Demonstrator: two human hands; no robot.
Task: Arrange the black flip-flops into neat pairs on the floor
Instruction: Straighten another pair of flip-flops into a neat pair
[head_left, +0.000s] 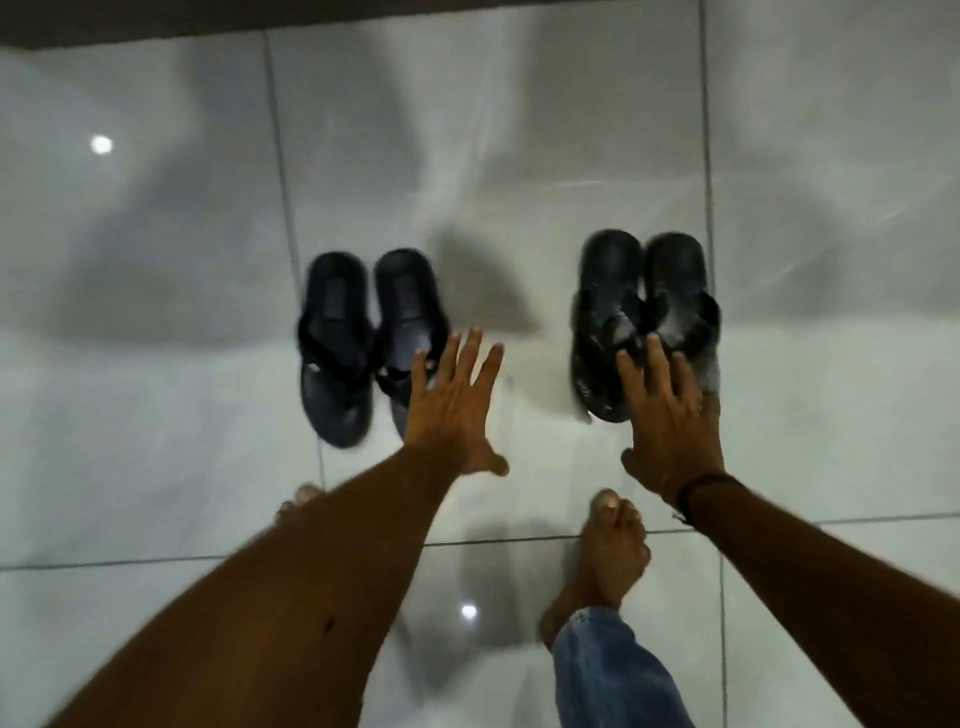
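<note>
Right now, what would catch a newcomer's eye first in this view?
Two pairs of black flip-flops on the glossy white tiled floor: the left pair and the right pair. Both arms reach down, the open left hand over the left pair's near edge, the open right hand over the right pair. A bare foot stands below.

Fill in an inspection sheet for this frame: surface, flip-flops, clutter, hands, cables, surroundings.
Surface: glossy pale tiled floor, lamp reflections.
Job's things: left pair of flip-flops side by side; right pair of flip-flops side by side, dusty.
Clutter: nothing seen.
Hands: left hand open beside the left pair; right hand spread over the right pair, contact unclear.
Cables: nothing seen.
Surroundings: bare foot, jeans cuff, dark strip at top.
</note>
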